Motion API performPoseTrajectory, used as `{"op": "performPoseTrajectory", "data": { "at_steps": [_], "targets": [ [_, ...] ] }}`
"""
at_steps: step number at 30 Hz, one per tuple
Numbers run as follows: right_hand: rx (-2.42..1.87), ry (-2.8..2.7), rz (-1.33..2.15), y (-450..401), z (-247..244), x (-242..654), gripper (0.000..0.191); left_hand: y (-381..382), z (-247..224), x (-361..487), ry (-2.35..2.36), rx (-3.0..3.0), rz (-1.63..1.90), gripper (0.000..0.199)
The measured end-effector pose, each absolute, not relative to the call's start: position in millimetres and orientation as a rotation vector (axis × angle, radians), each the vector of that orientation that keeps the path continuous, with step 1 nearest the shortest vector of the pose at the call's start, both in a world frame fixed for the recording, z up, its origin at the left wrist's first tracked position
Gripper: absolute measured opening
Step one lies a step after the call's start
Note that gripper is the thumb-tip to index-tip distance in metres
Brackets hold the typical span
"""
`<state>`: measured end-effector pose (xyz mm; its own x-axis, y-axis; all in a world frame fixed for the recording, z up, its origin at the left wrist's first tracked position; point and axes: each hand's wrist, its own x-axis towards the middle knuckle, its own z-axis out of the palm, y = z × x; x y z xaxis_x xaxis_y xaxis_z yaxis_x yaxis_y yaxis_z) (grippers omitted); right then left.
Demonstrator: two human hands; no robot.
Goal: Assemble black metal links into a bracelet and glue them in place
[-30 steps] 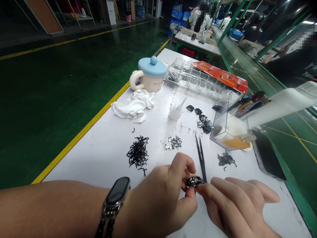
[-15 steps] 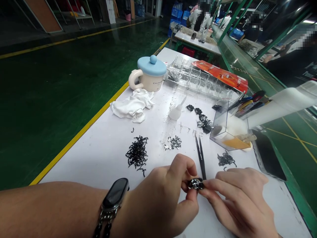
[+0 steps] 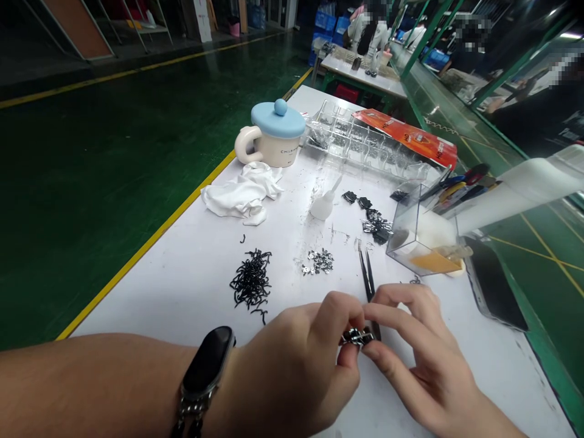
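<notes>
At the left, a pile of black curved pieces point(image 3: 250, 281) lies on the white tabletop point(image 3: 159, 292), on the far side of your wrist and apart from both hands. Your left hand point(image 3: 296, 359) comes in from the left and pinches a small black-and-silver part point(image 3: 357, 336) between index finger and thumb. A scatter of small silver pieces point(image 3: 323, 261) lies farther off, beyond that hand's knuckles.

The part sits at the right-hand end of your left grip, seemingly raised over the tabletop. Its long axis appears to run left to right, so its right end pokes out toward your other hand. Finer detail is too small to tell.

Just to its right, black tweezers point(image 3: 368, 275) lie roughly crosswise to it, tips pointing far, near end behind your fingers. Your right hand point(image 3: 424, 359) reaches in from the right, index finger on the far side of that exposed end and thumb on the near side, their tips apart; you can't tell whether they press on it.
</notes>
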<state>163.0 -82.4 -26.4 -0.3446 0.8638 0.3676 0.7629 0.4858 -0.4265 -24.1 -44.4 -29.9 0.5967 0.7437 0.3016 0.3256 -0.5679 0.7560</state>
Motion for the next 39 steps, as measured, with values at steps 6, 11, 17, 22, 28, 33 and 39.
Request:
{"op": "performPoseTrajectory", "data": {
  "at_steps": [6,11,17,22,28,33,39],
  "targets": [
    [-1.271,-2.18,0.287,-81.7,-28.0,161.7,0.015,-48.5,-33.0,-23.8,0.828,2.335,0.885,0.029],
    [-1.261,-2.148,0.289,-82.5,-30.1,157.2,0.011,-46.8,-32.6,-23.7,0.771,2.358,0.85,0.029],
    [-1.243,-2.132,0.309,-84.9,-28.5,157.4,0.02,-45.9,-32.8,-24.3,0.801,2.283,0.784,0.027],
    [-1.31,-2.252,0.241,-87.7,-26.1,158.2,0.024,-47.7,-35.1,-21.7,0.858,2.27,0.776,0.028],
    [-1.38,-2.378,0.331,-85.6,-27.1,159.6,0.028,-46.4,-40.0,-22.2,0.791,2.314,0.8,0.025],
    [-1.417,-2.322,0.467,-86.7,-29.4,156.6,0.025,-41.9,-43.3,-21.7,0.74,2.22,0.7,0.021],
    [-1.406,-2.019,0.89,-85.6,-32.8,161.5,0.012,-37.1,-33.5,-20.4,0.761,2.003,0.643,0.023]
  ]
}}
